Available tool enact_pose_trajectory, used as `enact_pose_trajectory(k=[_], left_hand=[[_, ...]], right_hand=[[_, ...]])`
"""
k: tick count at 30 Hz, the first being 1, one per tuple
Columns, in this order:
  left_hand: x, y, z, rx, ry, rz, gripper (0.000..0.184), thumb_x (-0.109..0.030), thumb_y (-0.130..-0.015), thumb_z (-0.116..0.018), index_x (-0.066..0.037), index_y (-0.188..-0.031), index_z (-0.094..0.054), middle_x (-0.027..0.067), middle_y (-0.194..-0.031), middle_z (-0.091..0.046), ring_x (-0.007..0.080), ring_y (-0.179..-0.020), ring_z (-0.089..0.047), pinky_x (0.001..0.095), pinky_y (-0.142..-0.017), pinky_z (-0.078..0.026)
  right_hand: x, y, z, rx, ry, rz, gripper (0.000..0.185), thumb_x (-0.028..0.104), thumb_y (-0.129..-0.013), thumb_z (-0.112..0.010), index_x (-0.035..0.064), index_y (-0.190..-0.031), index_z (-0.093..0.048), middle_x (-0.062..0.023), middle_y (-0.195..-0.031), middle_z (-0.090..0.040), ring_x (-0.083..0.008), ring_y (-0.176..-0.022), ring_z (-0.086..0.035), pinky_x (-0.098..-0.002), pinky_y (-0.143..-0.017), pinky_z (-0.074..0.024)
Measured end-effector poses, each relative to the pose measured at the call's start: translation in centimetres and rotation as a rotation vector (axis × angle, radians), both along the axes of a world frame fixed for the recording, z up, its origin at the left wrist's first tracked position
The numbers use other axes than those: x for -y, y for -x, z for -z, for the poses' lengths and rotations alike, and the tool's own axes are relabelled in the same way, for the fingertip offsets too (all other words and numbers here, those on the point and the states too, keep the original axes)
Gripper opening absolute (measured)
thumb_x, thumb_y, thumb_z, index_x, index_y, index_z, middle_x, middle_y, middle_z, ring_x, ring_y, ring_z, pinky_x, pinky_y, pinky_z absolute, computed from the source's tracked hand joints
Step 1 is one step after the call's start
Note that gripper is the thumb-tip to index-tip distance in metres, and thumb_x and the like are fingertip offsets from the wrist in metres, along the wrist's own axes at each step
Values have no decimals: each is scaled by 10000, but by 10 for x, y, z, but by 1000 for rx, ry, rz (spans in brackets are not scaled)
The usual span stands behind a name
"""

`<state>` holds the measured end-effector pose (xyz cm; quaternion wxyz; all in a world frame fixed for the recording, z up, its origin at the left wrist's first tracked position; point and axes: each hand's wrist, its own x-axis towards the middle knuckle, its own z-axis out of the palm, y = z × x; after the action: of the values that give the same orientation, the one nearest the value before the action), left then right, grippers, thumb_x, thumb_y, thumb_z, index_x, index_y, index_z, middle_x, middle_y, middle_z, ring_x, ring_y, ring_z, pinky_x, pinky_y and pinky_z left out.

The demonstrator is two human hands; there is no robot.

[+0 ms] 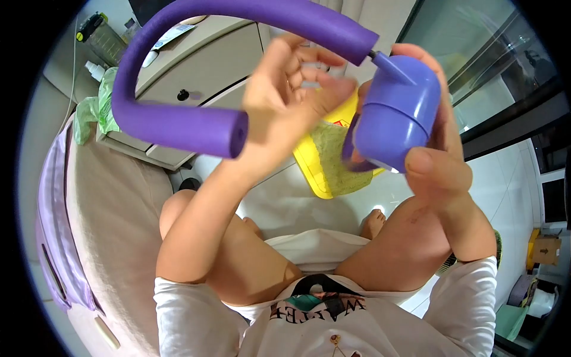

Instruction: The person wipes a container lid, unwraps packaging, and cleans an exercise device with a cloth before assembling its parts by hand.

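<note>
A thigh exerciser point(398, 113) with a violet plastic hub is held up in front of me. Its curved foam-covered arm point(128, 77) loops to the left, the foam end crossing in front of my left wrist. My right hand point(440, 172) wraps round the hub from the right, thumb on its lower side and fingers behind it. My left hand point(291, 89) is raised behind the loop, left of the hub. Its fingers are loosely curled and apart, its thumb blurred by motion, and nothing shows in it. Part of another purple piece shows behind the hub, mostly hidden.
Below the hands, a yellow tub point(312, 169) with a greenish sheet stands on the tiled floor. A drawer cabinet point(208, 65) is at the upper left, near a green plastic bag point(107, 104) and a clear bottle point(104, 41). A beige bed point(119, 202) lies left; a cardboard box point(545, 251) sits far right.
</note>
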<state>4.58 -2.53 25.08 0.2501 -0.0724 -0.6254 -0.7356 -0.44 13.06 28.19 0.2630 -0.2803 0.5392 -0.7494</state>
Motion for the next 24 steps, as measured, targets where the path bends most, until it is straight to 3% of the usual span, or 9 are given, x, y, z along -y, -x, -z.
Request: enact_pose_trajectory(k=[1,4,6,7,9,12,14,17,24], left_hand=[[-3,-4,3,98,149,-18,512,-137,-810,-666,22,-1220,-404,108,-1033,-547,126,-858,-548,267,-732,-467],[-12,-23,14,311,726,-1,642,-198,-770,-696,59,-1257,-366,181,-1053,-529,280,-893,-557,356,-762,-474],[-13,-39,23,349,1232,141,595,-184,-773,-675,-10,-1256,-375,201,-1067,-535,286,-892,-573,328,-767,-468],[-14,-45,16,351,1232,143,595,-184,-773,-675,-10,-1256,-375,201,-1067,-535,286,-892,-573,328,-767,-468],[-13,-56,-10,378,1177,675,535,-232,-756,-684,10,-1175,-456,231,-1040,-550,319,-876,-574,348,-751,-472],[-3,-65,-49,417,942,775,454,-216,-714,-708,28,-1053,-531,188,-944,-585,288,-817,-583,349,-695,-466],[10,-70,-36,88,859,167,468,-229,-681,-730,20,-1033,-548,154,-931,-593,263,-819,-570,333,-714,-451],[30,-44,-30,-151,1196,-369,521,-274,-660,-752,2,-1053,-551,121,-948,-597,261,-865,-543,321,-787,-426],[37,-40,-11,223,1221,-12,342,-274,-770,-676,-3,-951,-571,133,-770,-569,300,-700,-550,320,-652,-449]], right_hand=[[0,11,8,-175,208,-161,970,301,-556,-747,58,-1345,-238,-157,-1061,-526,-245,-952,-574,-348,-805,-502],[-15,24,5,-422,82,-11,910,304,-581,-762,59,-1314,-282,-135,-1033,-523,-203,-868,-577,-315,-746,-504],[-21,34,6,-475,-34,97,853,314,-613,-762,64,-1286,-303,-104,-1003,-527,-170,-851,-569,-293,-741,-494],[-24,37,7,-475,-70,117,755,318,-638,-747,65,-1237,-363,-72,-964,-530,-143,-850,-558,-272,-752,-480],[-22,37,7,-504,-128,164,725,317,-640,-744,62,-1217,-388,-67,-954,-531,-133,-845,-552,-259,-744,-470],[-24,39,12,-625,-213,203,675,309,-642,-738,57,-1185,-427,-60,-934,-533,-116,-825,-543,-238,-723,-450],[-24,37,15,-716,-239,195,654,303,-642,-736,56,-1171,-442,-57,-923,-534,-109,-808,-541,-229,-709,-441],[-24,31,17,-706,-252,131,660,278,-636,-730,60,-1184,-431,-59,-874,-543,-122,-780,-551,-245,-718,-441],[-23,29,21,-678,-248,49,592,275,-648,-699,57,-1145,-463,-74,-876,-560,-156,-811,-577,-263,-737,-456]])
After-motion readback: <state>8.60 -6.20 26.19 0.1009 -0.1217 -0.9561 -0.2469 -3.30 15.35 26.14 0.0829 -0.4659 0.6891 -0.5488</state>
